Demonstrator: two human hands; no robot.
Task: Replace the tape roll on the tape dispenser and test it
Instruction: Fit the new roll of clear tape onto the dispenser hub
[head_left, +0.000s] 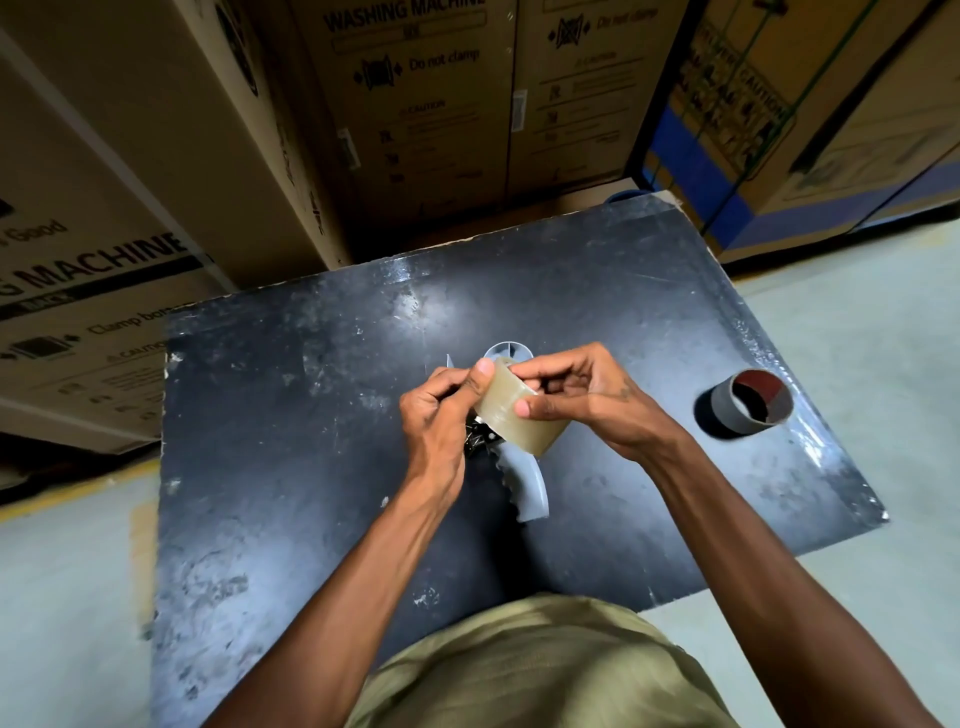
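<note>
both hands pinch the clear tape roll (519, 415) above the bench (291, 415): the left hand (441, 415) grips its near-left side, thumb on top, and the right hand (582, 395) pinches its rim. the grey tape dispenser (524, 488) lies on the bench just beneath. an empty cardboard core (748, 402) stands well apart to the right.

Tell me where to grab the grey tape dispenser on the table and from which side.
Take the tape dispenser by its curved grey handle, which points toward the person and lies bare on the black table. Come from above at the near end; both hands and the tape roll cover the far end.
</note>
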